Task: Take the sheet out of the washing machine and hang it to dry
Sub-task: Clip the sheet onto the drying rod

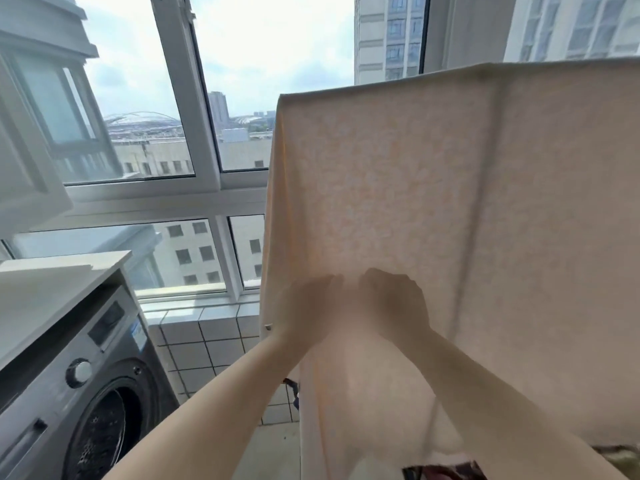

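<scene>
A: Where is the sheet (415,188) hanging?

B: It is hanging from high up at about two o'clock, its top edge running across the upper right and its pale, peach-tinted cloth dropping down past the bottom of the view. Whatever is carrying it is hidden under the fold. Daylight is coming through it from the window (194,98) behind.

A: And the hands, what are they doing?

B: Both are lying against the cloth just below centre, around six o'clock. The left hand (308,306) is resting on it with the fingers close together and pointing up. The right hand (394,299) is sitting just beside it, touching or nearly touching, with its knuckles bent and fingertips pressing at the fabric. Blur is softening both, so I cannot tell whether either is pinching a fold or only pressing flat.

A: Is the washing machine (86,382) showing?

B: Yes, at about eight o'clock, dark grey, with its round door opening facing the person and a white worktop (52,282) lying over it. A low tiled wall (214,334) is running under the window between machine and sheet, around seven o'clock from the hands.

A: Anything outside?

B: Tall buildings (388,36) are standing at one o'clock.
</scene>
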